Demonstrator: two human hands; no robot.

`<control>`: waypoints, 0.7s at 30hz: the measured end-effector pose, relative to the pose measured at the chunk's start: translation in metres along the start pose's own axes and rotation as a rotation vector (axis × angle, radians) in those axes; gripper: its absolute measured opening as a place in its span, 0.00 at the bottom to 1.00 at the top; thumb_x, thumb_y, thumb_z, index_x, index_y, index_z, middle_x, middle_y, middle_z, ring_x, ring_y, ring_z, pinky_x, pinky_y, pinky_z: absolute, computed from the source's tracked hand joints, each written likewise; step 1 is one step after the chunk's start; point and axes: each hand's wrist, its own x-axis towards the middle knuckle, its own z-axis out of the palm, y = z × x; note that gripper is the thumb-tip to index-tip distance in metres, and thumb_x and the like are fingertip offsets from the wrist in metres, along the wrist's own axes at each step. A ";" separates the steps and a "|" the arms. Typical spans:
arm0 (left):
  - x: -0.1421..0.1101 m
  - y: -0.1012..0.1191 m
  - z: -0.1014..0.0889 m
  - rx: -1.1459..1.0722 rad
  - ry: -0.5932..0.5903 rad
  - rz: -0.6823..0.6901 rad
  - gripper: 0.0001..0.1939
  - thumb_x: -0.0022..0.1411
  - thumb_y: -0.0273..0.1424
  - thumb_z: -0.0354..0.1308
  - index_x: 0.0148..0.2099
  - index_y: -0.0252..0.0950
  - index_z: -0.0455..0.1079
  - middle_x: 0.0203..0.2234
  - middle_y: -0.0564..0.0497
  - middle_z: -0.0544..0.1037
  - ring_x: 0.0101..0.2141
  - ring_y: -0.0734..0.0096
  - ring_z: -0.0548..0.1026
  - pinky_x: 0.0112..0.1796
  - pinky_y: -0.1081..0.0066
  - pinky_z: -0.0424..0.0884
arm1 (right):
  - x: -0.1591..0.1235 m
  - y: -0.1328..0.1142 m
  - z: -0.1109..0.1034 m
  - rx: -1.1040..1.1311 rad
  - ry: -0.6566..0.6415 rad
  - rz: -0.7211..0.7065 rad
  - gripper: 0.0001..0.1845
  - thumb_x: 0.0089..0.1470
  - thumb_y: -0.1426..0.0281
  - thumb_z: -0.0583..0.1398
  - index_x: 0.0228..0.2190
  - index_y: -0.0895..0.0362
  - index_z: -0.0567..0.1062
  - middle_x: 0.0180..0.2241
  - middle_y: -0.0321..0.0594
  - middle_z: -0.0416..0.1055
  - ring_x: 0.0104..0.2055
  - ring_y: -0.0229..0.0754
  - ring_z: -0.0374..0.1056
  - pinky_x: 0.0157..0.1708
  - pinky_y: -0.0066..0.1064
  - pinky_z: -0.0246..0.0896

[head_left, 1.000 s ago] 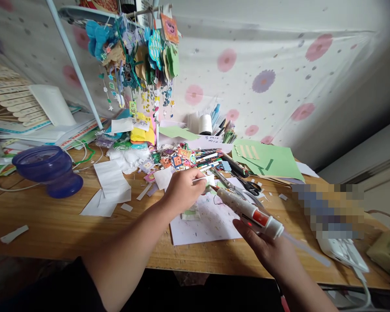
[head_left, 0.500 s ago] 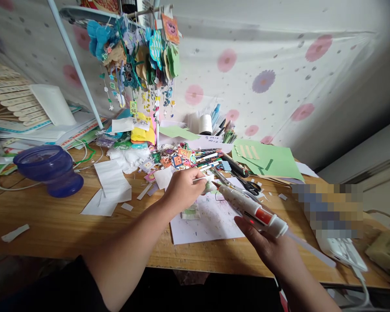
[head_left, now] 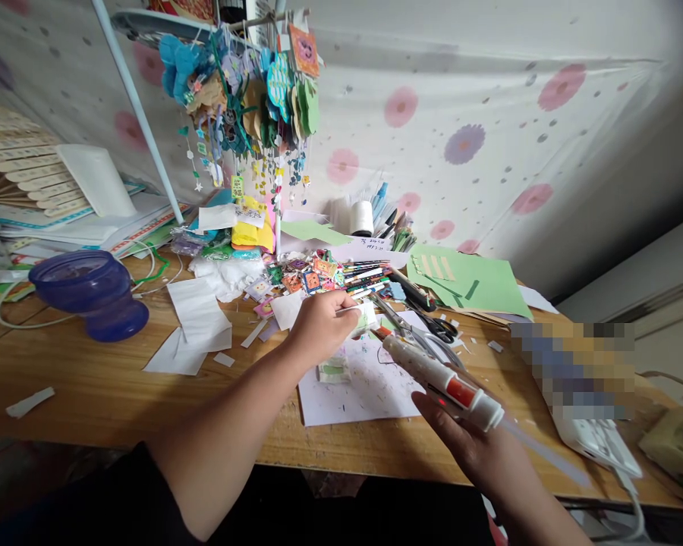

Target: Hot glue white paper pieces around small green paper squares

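Observation:
My left hand [head_left: 322, 326] is closed, pinching a small white and green paper piece [head_left: 366, 317] above the work sheet. My right hand [head_left: 461, 432] is wrapped round a white hot glue gun [head_left: 432, 371] with an orange-red panel and a lit red light. A translucent glue stick [head_left: 546, 453] sticks out of its back end. The gun's nozzle [head_left: 381, 331] points at the paper piece, close to its lower edge; whether they touch I cannot tell. Below lies another small green and white piece [head_left: 334, 369] on a white paper sheet [head_left: 319, 406] speckled with marks.
Scissors [head_left: 441, 327] lie just behind the glue gun. Several markers [head_left: 367, 280] and small colourful cards [head_left: 313, 282] are piled beyond my hands. A blue bowl [head_left: 85, 292] stands left, near loose paper [head_left: 199, 315]. Green card [head_left: 472, 280] and a white power strip [head_left: 603, 447] are right.
The glue gun's nozzle has shifted slightly down and right along the paper piece, and more of that piece shows. Both hands keep their grips. The whole view has moved a little.

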 end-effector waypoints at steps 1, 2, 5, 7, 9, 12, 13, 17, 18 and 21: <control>0.000 0.000 0.000 -0.004 -0.002 0.000 0.07 0.53 0.32 0.53 0.25 0.36 0.66 0.19 0.56 0.68 0.23 0.74 0.66 0.26 0.74 0.58 | 0.000 0.000 0.000 -0.004 -0.006 0.003 0.13 0.57 0.62 0.58 0.23 0.53 0.72 0.26 0.42 0.73 0.28 0.47 0.72 0.24 0.35 0.66; 0.000 0.000 0.000 -0.008 -0.003 0.000 0.07 0.53 0.32 0.53 0.24 0.36 0.65 0.18 0.57 0.68 0.23 0.74 0.65 0.25 0.74 0.58 | 0.000 -0.001 0.000 -0.007 -0.011 0.004 0.12 0.56 0.62 0.58 0.24 0.54 0.72 0.26 0.42 0.74 0.27 0.46 0.72 0.24 0.35 0.65; 0.000 0.000 -0.001 -0.015 -0.011 0.005 0.07 0.53 0.32 0.53 0.24 0.36 0.66 0.18 0.56 0.68 0.23 0.74 0.66 0.25 0.74 0.58 | 0.003 -0.001 0.002 -0.009 -0.007 0.005 0.10 0.56 0.62 0.58 0.27 0.54 0.74 0.27 0.42 0.74 0.26 0.45 0.71 0.23 0.34 0.65; 0.000 0.001 -0.001 -0.010 -0.019 0.004 0.07 0.52 0.32 0.54 0.24 0.36 0.67 0.19 0.56 0.70 0.24 0.73 0.66 0.25 0.74 0.59 | 0.005 0.000 0.003 -0.009 -0.005 0.006 0.10 0.56 0.62 0.58 0.28 0.54 0.74 0.27 0.41 0.74 0.27 0.45 0.71 0.23 0.35 0.65; 0.000 0.001 -0.001 -0.003 -0.029 -0.002 0.07 0.52 0.32 0.54 0.25 0.35 0.69 0.19 0.55 0.71 0.24 0.73 0.67 0.26 0.74 0.60 | 0.007 0.001 0.002 -0.010 -0.003 0.020 0.12 0.56 0.61 0.57 0.26 0.53 0.73 0.26 0.41 0.73 0.28 0.46 0.71 0.24 0.35 0.65; 0.001 0.000 -0.001 -0.001 -0.030 -0.015 0.07 0.52 0.32 0.54 0.26 0.35 0.70 0.20 0.54 0.72 0.24 0.73 0.67 0.26 0.73 0.60 | 0.006 0.003 -0.001 0.002 -0.001 0.052 0.13 0.57 0.60 0.57 0.24 0.53 0.72 0.25 0.42 0.72 0.30 0.48 0.72 0.25 0.35 0.65; 0.001 0.000 0.000 -0.003 -0.026 -0.015 0.07 0.52 0.32 0.54 0.25 0.35 0.70 0.20 0.54 0.72 0.24 0.73 0.67 0.26 0.74 0.60 | 0.004 0.003 -0.002 0.008 -0.005 0.059 0.13 0.57 0.60 0.57 0.24 0.53 0.72 0.26 0.42 0.72 0.30 0.48 0.72 0.25 0.35 0.65; 0.001 -0.001 -0.001 -0.016 -0.017 -0.010 0.07 0.52 0.31 0.54 0.24 0.36 0.67 0.20 0.55 0.70 0.24 0.73 0.66 0.25 0.74 0.59 | -0.002 0.004 -0.005 0.015 -0.046 0.042 0.12 0.56 0.61 0.58 0.26 0.53 0.74 0.28 0.43 0.73 0.31 0.48 0.72 0.24 0.34 0.65; 0.001 -0.001 -0.001 -0.022 -0.014 -0.012 0.07 0.52 0.31 0.54 0.24 0.36 0.67 0.20 0.55 0.70 0.24 0.73 0.66 0.25 0.74 0.59 | -0.002 0.003 -0.005 0.013 -0.055 0.032 0.12 0.56 0.61 0.58 0.26 0.53 0.74 0.28 0.43 0.73 0.30 0.47 0.72 0.24 0.34 0.65; 0.001 0.000 -0.001 -0.045 -0.017 -0.025 0.07 0.52 0.32 0.54 0.24 0.36 0.66 0.20 0.55 0.69 0.24 0.74 0.65 0.25 0.74 0.58 | -0.001 0.001 -0.003 0.032 -0.034 0.033 0.11 0.55 0.61 0.59 0.26 0.53 0.74 0.26 0.40 0.72 0.26 0.45 0.69 0.23 0.34 0.63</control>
